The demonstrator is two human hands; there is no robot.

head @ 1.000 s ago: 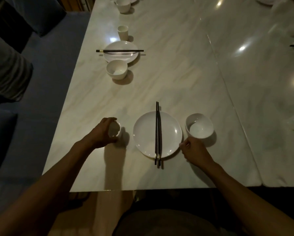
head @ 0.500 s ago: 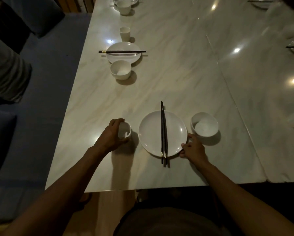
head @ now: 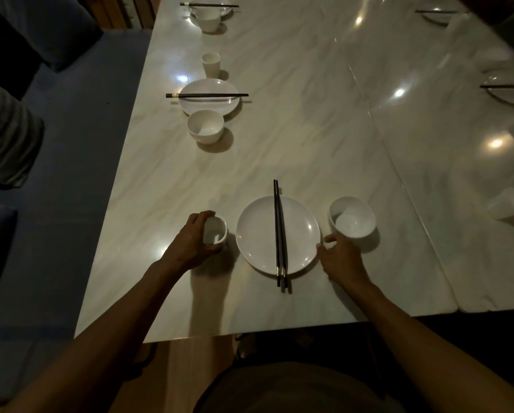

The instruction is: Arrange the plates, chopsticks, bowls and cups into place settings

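A white plate point(head: 255, 234) lies near the table's front edge, with a pair of dark chopsticks point(head: 279, 234) laid across it pointing away from me. My left hand point(head: 190, 242) grips a small white cup point(head: 215, 232) just left of the plate. A white bowl point(head: 352, 222) stands just right of the plate. My right hand point(head: 342, 257) sits between plate and bowl, thumb and fingertips pinching the plate's right rim.
Farther along the marble table point(head: 279, 144) is another setting: plate point(head: 208, 107) with chopsticks point(head: 206, 96) across it, bowl point(head: 205, 126), cup point(head: 211, 64). More settings lie at the far end point(head: 209, 13) and on the right point(head: 512, 95). A blue bench point(head: 70, 159) runs along the left.
My left hand has shifted the cup a little toward the plate. My right hand has moved from the table in front of the bowl to the plate's right rim.
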